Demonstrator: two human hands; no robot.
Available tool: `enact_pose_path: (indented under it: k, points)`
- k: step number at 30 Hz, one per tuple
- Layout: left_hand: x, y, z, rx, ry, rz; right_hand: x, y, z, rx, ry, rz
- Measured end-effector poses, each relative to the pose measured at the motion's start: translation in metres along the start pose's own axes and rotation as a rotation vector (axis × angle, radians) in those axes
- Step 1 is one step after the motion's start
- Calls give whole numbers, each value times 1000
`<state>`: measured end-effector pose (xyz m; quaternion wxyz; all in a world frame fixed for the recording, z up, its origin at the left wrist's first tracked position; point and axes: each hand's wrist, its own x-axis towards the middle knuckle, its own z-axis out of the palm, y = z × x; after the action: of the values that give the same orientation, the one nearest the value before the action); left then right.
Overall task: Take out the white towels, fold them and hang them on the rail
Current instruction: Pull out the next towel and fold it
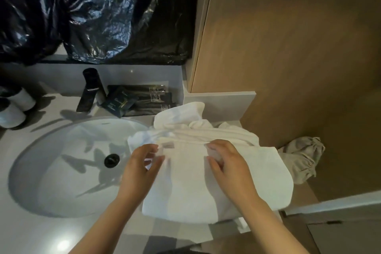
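Note:
A white towel lies partly folded on the counter right of the sink, its near end draped over the counter's front edge. Behind it more white towel cloth is bunched up against the low wall. My left hand hovers at the towel's left edge with fingers loosely curled, blurred, and I cannot tell whether it pinches the cloth. My right hand is on the towel's upper middle, fingers bent down onto a fold. No rail is in view.
A round white sink with a black drain fills the left. Behind it stand a black faucet, dark toiletry packets and two white cups. Black plastic sheeting covers the mirror. A grey drawstring bag hangs against the brown wall.

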<state>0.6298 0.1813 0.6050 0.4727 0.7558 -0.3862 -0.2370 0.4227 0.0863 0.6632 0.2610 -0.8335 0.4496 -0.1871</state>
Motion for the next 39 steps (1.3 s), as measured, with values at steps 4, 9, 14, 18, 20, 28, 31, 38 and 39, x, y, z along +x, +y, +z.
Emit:
enact_pose_path:
  k: [4,9,14,18,20,28,31,38,39]
  points:
    - [2,-4,0,-34,-3,-88,7,-6,7,-56,-15,-31]
    - [7,-8,-1,-41,-37,-144,24,-13,10,-193,-42,6]
    - [10,-11,-2,-1,-68,-160,41,-18,7,-197,10,16]
    - [15,-15,0,101,-123,-172,50,-18,17,-228,9,92]
    - [16,-17,3,132,-143,-202,53,-17,26,-265,11,137]
    - [11,-18,1,-142,-108,-337,38,-13,32,-266,3,6]
    - [13,-21,-6,-249,-181,-368,39,-12,27,-239,-11,-17]
    - [13,-19,-19,-479,-294,-419,37,-8,2,-10,-212,-96]
    - [12,-20,-20,-490,-292,-418,36,-7,-2,37,-248,-97]
